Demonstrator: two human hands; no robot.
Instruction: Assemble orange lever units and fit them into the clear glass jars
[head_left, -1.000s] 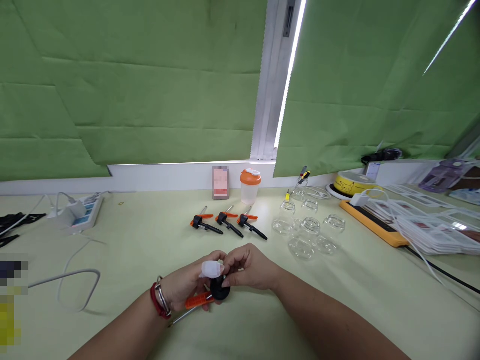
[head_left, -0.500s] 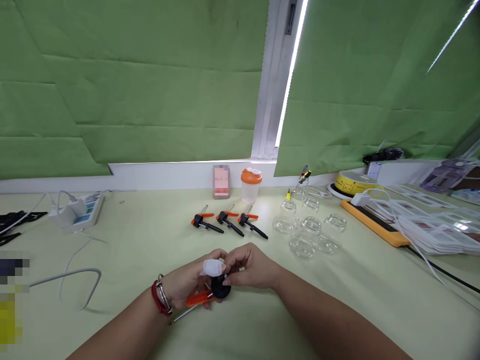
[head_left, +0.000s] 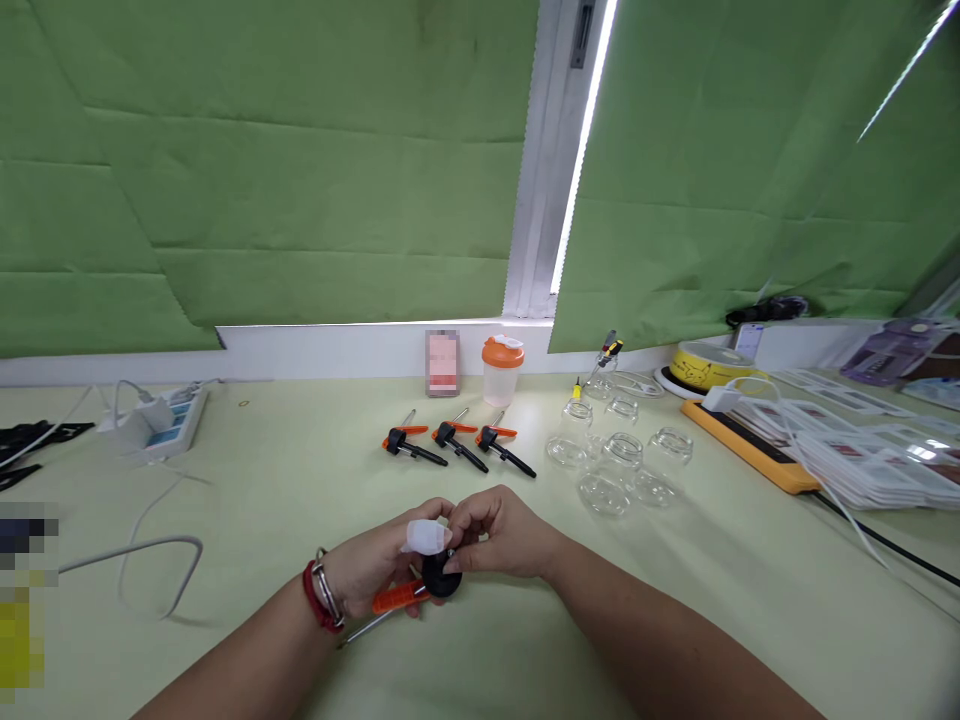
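Observation:
Low in the middle of the head view, both hands hold a black-and-orange piece with a round black cap (head_left: 442, 577), an orange lever (head_left: 397, 597) and a thin metal rod (head_left: 367, 630) slanting down-left. My left hand (head_left: 382, 555), its thumb wrapped in white, is closed around the piece from the left. The thumb and fingers of my right hand (head_left: 502, 535) pinch the cap's top edge; whatever small part lies between them is hidden. Beyond the hands lie three similar black-and-orange pieces (head_left: 457, 445) in a row, each with a metal rod.
Several clear glass jars (head_left: 606, 480) stand to the right, with small screwdrivers (head_left: 611, 348) behind them. An orange-lidded cup (head_left: 501, 375) is at the wall. On the right are an orange-and-black power strip (head_left: 750, 450) and stacked white sheets (head_left: 862, 460); a white power strip (head_left: 176, 425) lies left.

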